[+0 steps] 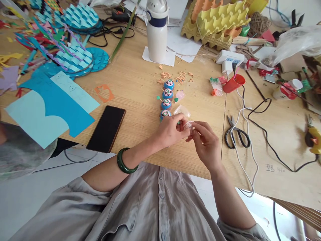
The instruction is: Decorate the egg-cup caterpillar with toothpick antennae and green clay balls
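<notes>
Several blue balls with pink tops and small dark and green marks (166, 104) stand in a row away from the table's front edge. Thin sticks poke out from them, two with green tips. My left hand (173, 130), below a green bangle, is beside the nearest ball, its fingers pinched on a small clear plastic piece (188, 125). From the right, my right hand (205, 142) pinches the same plastic. Its contents are too small to tell. Just beyond the hands lie another clear plastic piece (182, 110) and a pink lump (180, 95).
A black phone (106, 129) and blue paper (60, 100) lie left. Scissors (237, 133), white cable (250, 150) and a red cup (234, 83) are right. Behind stand a white bottle (157, 36) and yellow egg trays (220, 20).
</notes>
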Motion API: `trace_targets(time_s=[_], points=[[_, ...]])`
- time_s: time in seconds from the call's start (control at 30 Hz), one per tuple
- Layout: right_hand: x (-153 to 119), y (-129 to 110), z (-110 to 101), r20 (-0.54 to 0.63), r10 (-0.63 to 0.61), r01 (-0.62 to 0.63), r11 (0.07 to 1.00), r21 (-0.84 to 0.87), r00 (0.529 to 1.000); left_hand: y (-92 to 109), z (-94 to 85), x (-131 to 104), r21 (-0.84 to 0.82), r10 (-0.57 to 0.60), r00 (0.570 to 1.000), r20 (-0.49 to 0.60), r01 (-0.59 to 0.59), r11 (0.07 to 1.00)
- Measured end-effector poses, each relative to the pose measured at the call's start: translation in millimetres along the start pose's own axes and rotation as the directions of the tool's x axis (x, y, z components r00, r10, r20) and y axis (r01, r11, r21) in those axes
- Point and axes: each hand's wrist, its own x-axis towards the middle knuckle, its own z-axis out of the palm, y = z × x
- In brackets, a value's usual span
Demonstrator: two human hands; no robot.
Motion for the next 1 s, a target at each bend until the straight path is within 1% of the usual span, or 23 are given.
trace_targets(time_s=[0.07,0.1,0.13,0.2,0.27,0.3,0.37,0.43,0.5,0.57,0.6,0.63,0.7,0.77,0.8,0.83,0.9,1.0], points=[[2,3,4,-0.097,0.094,-0.078,0.984,0.158,0.991,1,-4.1,-1,-0.1,-0.064,0.996,0.063,0.07,0.993],[3,5,4,-0.12,0.144,-0.11,0.962,0.251,0.982,1,-6.3,-2,-0.132,-0.084,0.992,0.095,0.096,0.987],[6,7,4,-0.114,0.19,-0.142,0.931,0.336,0.975,1,-8.5,-2,-0.153,-0.093,0.989,0.117,0.11,0.982],[10,11,2,-0.026,0.252,-0.214,0.869,0.447,0.967,-1,-12.2,-2,-0.188,-0.091,0.983,0.161,0.121,0.975],[15,14,-2,0.097,0.268,-0.282,0.838,0.468,0.959,-3,-15.0,-1,-0.247,-0.072,0.978,0.196,0.12,0.962],[16,15,-5,0.138,0.267,-0.3,0.833,0.465,0.954,-4,-16.1,-1,-0.275,-0.059,0.976,0.21,0.116,0.954],[18,16,-8,0.161,0.263,-0.308,0.836,0.454,0.951,-3,-17.7,-1,-0.303,-0.032,0.97,0.239,0.106,0.947],[19,16,-9,0.152,0.261,-0.301,0.855,0.422,0.953,-1,-17.7,-2,-0.282,-0.02,0.968,0.25,0.093,0.955],[19,15,-6,0.097,0.268,-0.284,0.882,0.376,0.959,2,-15.2,-2,-0.227,-0.05,0.976,0.21,0.098,0.969],[18,15,0,-0.021,0.246,-0.225,0.917,0.329,0.969,4,-10.0,-2,-0.161,-0.103,0.988,0.119,0.122,0.979],[18,16,3,-0.096,0.211,-0.175,0.941,0.288,0.973,5,-6.7,-2,-0.134,-0.123,0.99,0.069,0.131,0.982],[18,16,7,-0.173,0.151,-0.111,0.969,0.22,0.973,5,-3.3,-1,-0.105,-0.13,0.991,0.024,0.132,0.986],[18,17,13,-0.281,-0.031,0.032,0.999,0.001,0.959,2,2.6,1,-0.025,-0.099,0.992,-0.074,0.097,0.995],[20,18,17,-0.3,-0.197,0.132,0.965,-0.225,0.933,-3,6.5,4,0.076,-0.037,0.986,-0.162,0.05,0.996],[21,18,19,-0.292,-0.244,0.155,0.943,-0.295,0.925,-6,7.5,6,0.121,-0.01,0.981,-0.195,0.034,0.992],[22,18,20,-0.286,-0.263,0.163,0.93,-0.329,0.922,-9,8.1,8,0.159,0.013,0.975,-0.221,0.023,0.987],[24,18,23,-0.302,-0.249,0.143,0.933,-0.331,0.92,-14,8.4,11,0.218,0.052,0.967,-0.249,0.004,0.976],[25,18,26,-0.36,-0.191,0.091,0.957,-0.276,0.913,-17,9.2,15,0.296,0.093,0.966,-0.24,-0.018,0.955]])
